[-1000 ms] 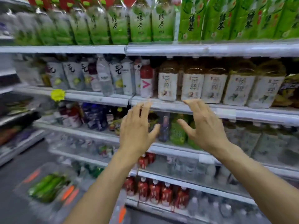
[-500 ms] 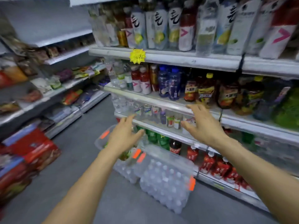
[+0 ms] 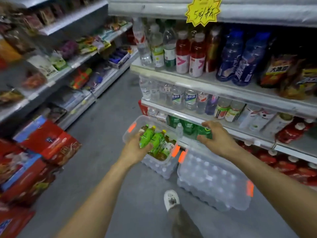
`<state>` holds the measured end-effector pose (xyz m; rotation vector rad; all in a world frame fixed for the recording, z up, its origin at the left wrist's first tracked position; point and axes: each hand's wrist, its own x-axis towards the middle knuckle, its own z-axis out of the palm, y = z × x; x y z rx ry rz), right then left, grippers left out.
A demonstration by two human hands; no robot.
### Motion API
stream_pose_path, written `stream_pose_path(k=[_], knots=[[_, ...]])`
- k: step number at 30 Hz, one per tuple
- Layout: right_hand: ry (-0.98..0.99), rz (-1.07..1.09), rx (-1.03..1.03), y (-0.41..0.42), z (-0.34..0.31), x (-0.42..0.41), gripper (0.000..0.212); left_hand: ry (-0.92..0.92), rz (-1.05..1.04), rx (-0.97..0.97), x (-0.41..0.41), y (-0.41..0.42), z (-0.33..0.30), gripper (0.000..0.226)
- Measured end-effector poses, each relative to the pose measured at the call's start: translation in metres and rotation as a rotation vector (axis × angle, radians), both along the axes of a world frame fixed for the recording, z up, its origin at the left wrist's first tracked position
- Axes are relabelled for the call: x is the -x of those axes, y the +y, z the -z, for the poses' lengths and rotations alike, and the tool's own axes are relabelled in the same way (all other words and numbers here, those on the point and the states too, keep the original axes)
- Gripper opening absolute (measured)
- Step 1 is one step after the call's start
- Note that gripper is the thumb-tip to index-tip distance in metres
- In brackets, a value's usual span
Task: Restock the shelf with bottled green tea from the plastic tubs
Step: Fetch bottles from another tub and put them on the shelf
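A clear plastic tub (image 3: 129,134) with orange latches stands on the floor by the drinks shelf (image 3: 223,91) and holds several green tea bottles lying on their sides. My left hand (image 3: 134,149) reaches into this tub, and its fingers curl round one green tea bottle (image 3: 145,137) with a yellow cap. More bottles (image 3: 160,141) lie beside it. My right hand (image 3: 217,140) hovers to the right, between the lower shelf edge and a second clear tub (image 3: 214,177), with loosely bent fingers holding nothing.
Both tubs rest on shrink-wrapped packs of water bottles (image 3: 159,167). My foot in a white shoe (image 3: 171,199) stands just before them. Red cartons (image 3: 49,143) are stacked at the left of the grey aisle floor. Snack shelves (image 3: 68,66) line the left side.
My view dropped from the upper shelves to the floor tubs. Both hands came down; the left one went into the tub and closed round a green tea bottle.
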<state>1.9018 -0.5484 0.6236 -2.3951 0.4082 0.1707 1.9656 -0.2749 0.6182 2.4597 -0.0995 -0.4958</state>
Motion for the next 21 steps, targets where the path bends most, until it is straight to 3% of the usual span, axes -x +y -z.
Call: stream_pose_path(k=[10, 16, 21], knots=[[0.268, 0.104, -0.207, 0.070, 0.140, -0.185, 0.052, 0.198, -0.021, -0.060, -0.180, 0.050, 0.112, 0.059], [0.539, 0.231, -0.300, 0.104, 0.238, -0.230, 0.059, 0.338, 0.044, -0.116, -0.250, 0.064, 0.200, 0.055], [0.679, 0.432, -0.434, 0.130, 0.321, -0.264, 0.072, 0.433, 0.106, -0.121, -0.282, 0.060, 0.293, 0.074]])
